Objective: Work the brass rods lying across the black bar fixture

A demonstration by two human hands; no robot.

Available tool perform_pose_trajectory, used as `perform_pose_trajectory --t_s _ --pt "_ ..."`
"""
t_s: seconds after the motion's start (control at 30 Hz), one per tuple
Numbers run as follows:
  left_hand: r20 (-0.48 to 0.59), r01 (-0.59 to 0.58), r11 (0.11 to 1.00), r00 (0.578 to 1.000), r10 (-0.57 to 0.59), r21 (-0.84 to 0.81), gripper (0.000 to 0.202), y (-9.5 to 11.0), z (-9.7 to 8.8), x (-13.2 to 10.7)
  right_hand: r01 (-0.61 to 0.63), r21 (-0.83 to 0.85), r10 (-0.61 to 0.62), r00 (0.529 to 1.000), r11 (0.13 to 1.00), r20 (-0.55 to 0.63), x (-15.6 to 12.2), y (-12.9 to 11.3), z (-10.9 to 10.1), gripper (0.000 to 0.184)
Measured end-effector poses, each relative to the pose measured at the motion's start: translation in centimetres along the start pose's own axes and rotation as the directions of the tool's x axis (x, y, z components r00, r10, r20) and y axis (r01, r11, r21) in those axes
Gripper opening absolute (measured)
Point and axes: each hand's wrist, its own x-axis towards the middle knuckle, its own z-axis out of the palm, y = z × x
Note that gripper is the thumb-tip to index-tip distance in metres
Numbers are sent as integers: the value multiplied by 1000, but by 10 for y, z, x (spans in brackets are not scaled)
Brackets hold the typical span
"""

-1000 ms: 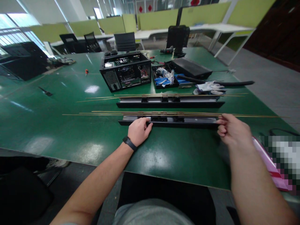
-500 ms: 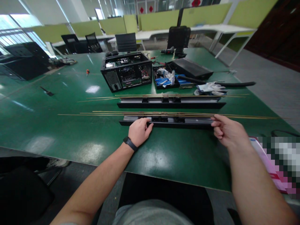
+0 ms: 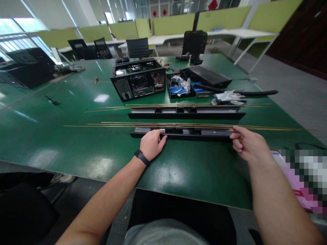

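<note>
In front of me a long black metal channel (image 3: pixel 196 136) lies crosswise on the green table, with black clips inside it. Several thin brass-coloured rods (image 3: pixel 114 125) run along its back edge and stick out past both ends. My left hand (image 3: pixel 152 143), a dark band on its wrist, is closed over the channel's front edge left of its middle. At the right end of the same channel my right hand (image 3: pixel 251 143) is closed, thumb and index finger on the end and the other fingers curled. Whether it also touches the rods is hard to see.
Behind lies a second black channel (image 3: pixel 186 115) with rods along it. Farther back are an open computer case (image 3: pixel 139 80), a box holding gloves (image 3: pixel 181 85), a flat black panel (image 3: pixel 206 75) and another glove pair (image 3: pixel 229 97). A pink-edged item (image 3: pixel 286 170) lies at right.
</note>
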Motion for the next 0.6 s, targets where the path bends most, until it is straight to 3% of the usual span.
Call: perform_pose_trajectory --t_s 0.6 --pt "0 -4 1000 1000 4 -13 12 0 -1 -1 -7 17 7 1000 1000 12 3 2 -2 14"
